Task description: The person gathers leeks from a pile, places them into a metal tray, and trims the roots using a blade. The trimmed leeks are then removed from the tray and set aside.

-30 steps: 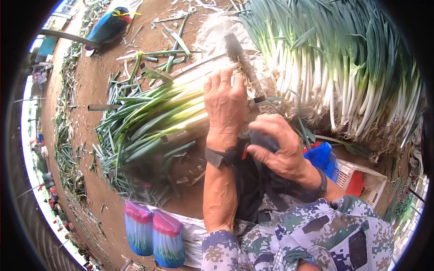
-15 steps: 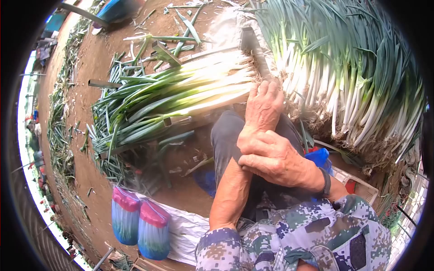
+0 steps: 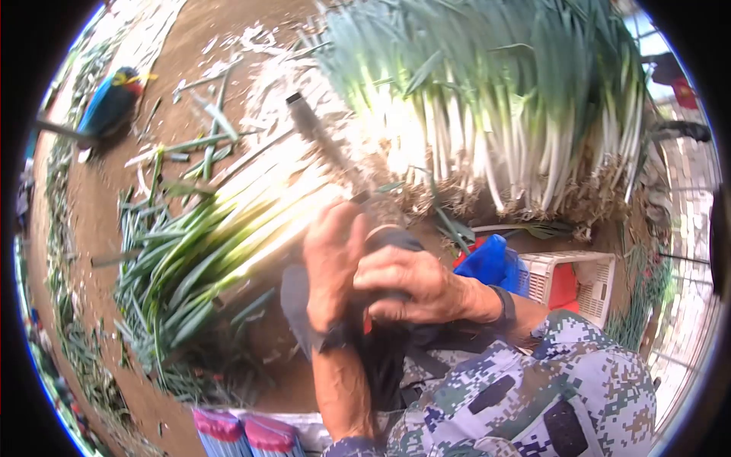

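Note:
My left hand (image 3: 332, 247), blurred, lies near the root ends of a pile of trimmed leeks or large green onions (image 3: 228, 228) on a metal-framed rack. Its thumb looks apart from the fingers, and nothing shows in it. A dark band (image 3: 331, 337) circles that wrist. Beside it, my right hand (image 3: 415, 280) has its fingers curled and closed; what they hold, if anything, is hidden. The right wrist wears a dark band (image 3: 504, 303). A metal post (image 3: 311, 122) of the rack rises beyond my left hand.
A large stand of untrimmed leeks (image 3: 487, 129) with rooty ends is at the back right. A white plastic crate (image 3: 601, 282) and a blue bag (image 3: 487, 263) lie to the right. Two pink-and-blue bundles (image 3: 270, 434) are at the bottom. Cut leaves (image 3: 217, 114) litter the ground.
The view has turned and shifted. My right hand, earlier gripping the left forearm near the wrist, is now beside the left hand. My left hand has drawn back from the root ends.

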The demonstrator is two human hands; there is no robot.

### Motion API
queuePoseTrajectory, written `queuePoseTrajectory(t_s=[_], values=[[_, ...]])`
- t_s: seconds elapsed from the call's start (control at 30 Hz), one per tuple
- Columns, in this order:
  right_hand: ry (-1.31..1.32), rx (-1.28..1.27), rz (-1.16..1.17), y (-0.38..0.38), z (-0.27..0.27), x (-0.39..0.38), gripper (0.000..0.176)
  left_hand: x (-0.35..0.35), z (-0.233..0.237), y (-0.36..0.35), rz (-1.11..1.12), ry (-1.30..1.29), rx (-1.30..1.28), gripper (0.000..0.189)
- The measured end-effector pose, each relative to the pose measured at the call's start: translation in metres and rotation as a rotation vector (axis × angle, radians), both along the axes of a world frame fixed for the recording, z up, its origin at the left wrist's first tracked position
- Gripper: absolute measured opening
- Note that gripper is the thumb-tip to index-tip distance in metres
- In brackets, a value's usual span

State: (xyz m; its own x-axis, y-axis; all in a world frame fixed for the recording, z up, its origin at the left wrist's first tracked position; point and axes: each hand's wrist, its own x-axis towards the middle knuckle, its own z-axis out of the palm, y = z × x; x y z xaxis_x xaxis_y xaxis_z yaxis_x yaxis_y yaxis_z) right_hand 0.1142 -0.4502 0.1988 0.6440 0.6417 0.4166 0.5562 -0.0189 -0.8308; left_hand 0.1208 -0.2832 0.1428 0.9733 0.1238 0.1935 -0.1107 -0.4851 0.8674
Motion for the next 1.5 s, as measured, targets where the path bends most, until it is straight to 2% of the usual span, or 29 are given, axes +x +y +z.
queuePoseTrajectory(t_s=[0.03,0.1,0.13,0.2,0.27,0.33,0.37,0.47,0.5,0.53,0.57,0.6,0.63,0.67,0.73,0.8,0.87,0.9,1.0,1.03,1.13,1.17,1.27,1.3,1.43,1.5], values=[[0.133,-0.082,-0.104,-0.015,-0.004,0.013,0.037,-0.004,0.009,0.006,0.063,0.128,-0.116,0.015],[0.442,-0.169,-0.319,-0.047,-0.030,0.046,0.038,-0.012,-0.003,0.020,0.186,0.152,-0.231,0.014],[0.610,-0.174,-0.431,-0.066,-0.059,0.069,0.039,-0.014,0.012,0.021,0.260,0.226,-0.351,0.011],[0.591,-0.306,-0.631,-0.116,-0.150,0.113,0.047,-0.015,0.028,0.024,0.317,0.306,-0.462,0.008],[0.761,-0.600,-0.800,-0.162,-0.220,0.148,0.059,-0.020,0.002,0.041,0.268,0.206,-0.223,0.009],[0.725,-0.614,-0.887,-0.189,-0.274,0.175,0.067,-0.019,0.017,0.046,0.251,0.242,-0.137,0.012],[0.704,-0.620,-0.934,-0.197,-0.291,0.188,0.072,-0.019,0.014,0.049,0.250,0.171,-0.075,0.013],[0.599,-0.814,-0.985,-0.190,-0.304,0.222,0.081,-0.016,0.016,0.054,0.296,0.160,-0.077,0.008],[0.591,-0.936,-1.006,-0.184,-0.302,0.231,0.091,-0.015,0.023,0.054,0.311,0.217,-0.014,0.010],[0.632,-0.979,-1.021,-0.181,-0.306,0.238,0.093,-0.010,0.038,0.051,0.328,0.286,0.055,0.011],[0.662,-1.018,-1.041,-0.177,-0.315,0.246,0.095,-0.006,0.038,0.052,0.285,0.229,0.101,0.014],[0.693,-1.056,-1.059,-0.174,-0.323,0.252,0.098,-0.003,0.038,0.050,0.290,0.216,0.071,0.014],[0.642,-1.082,-1.115,-0.178,-0.358,0.253,0.097,0.000,0.038,0.049,0.296,0.202,0.043,0.014],[0.633,-1.052,-1.168,-0.175,-0.362,0.256,0.096,0.003,0.038,0.050,0.303,0.185,0.015,0.014],[0.611,-0.986,-1.274,-0.168,-0.362,0.258,0.093,0.005,0.036,0.056,0.256,0.176,0.049,0.013],[0.679,-0.979,-1.185,-0.168,-0.338,0.263,0.091,0.008,0.039,0.059,0.235,0.180,0.057,0.013],[0.724,-1.021,-1.134,-0.170,-0.339,0.271,0.090,0.009,0.038,0.060,0.239,0.169,0.065,0.012],[0.668,-0.963,-1.243,-0.164,-0.344,0.270,0.085,0.010,0.039,0.059,0.235,0.173,0.085,0.012],[0.785,-0.801,-1.167,-0.178,-0.320,0.273,0.077,0.014,0.043,0.057,0.221,0.170,0.089,0.011],[0.729,-0.665,-1.102,-0.187,-0.315,0.273,0.065,0.014,0.042,0.055,0.222,0.166,0.080,0.011],[0.864,-0.695,-0.994,-0.207,-0.283,0.279,0.055,0.016,0.045,0.050,0.193,0.161,0.101,0.012],[0.851,-0.738,-0.946,-0.210,-0.273,0.282,0.048,0.020,0.047,0.043,0.245,0.153,0.110,0.005],[0.938,-0.716,-0.855,-0.199,-0.250,0.280,0.042,0.007,0.032,0.043,0.194,0.129,0.108,0.007],[0.951,-0.601,-0.844,-0.191,-0.240,0.269,0.035,0.001,0.021,0.047,0.192,0.110,0.093,0.007],[1.113,-0.474,-0.740,-0.163,-0.168,0.191,0.025,0.002,0.024,0.035,0.231,0.076,0.063,0.011],[1.173,-0.321,-0.652,-0.158,-0.133,0.141,0.023,-0.002,0.013,0.030,0.244,0.090,-0.110,0.010]])
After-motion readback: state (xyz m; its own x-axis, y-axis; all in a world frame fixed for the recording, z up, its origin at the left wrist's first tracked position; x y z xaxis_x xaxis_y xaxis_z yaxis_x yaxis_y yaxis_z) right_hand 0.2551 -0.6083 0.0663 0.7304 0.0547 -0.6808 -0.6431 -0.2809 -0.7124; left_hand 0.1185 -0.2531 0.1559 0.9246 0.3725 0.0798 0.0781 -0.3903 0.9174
